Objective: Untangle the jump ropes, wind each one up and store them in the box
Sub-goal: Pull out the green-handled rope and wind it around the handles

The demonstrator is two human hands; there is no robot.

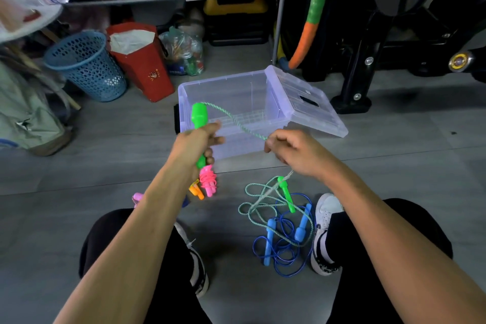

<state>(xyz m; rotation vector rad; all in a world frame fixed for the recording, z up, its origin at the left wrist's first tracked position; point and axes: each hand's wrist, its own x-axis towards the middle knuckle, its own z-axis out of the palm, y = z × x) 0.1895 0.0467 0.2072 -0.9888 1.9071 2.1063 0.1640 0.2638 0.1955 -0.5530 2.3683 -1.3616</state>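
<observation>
My left hand grips a bright green jump-rope handle, held upright in front of the clear plastic box. Its pale green cord arcs from the handle's top across to my right hand, which pinches it. Below that hand the cord drops to the floor, where its loops and the second green handle lie tangled over a blue rope with blue handles. A wound pink rope and an orange handle lie under my left wrist. The box holds nothing.
The box's lid leans off its right side. A blue mesh basket, a red bag and a sack of bottles stand behind it. Black exercise equipment fills the back right. My shoes flank the ropes.
</observation>
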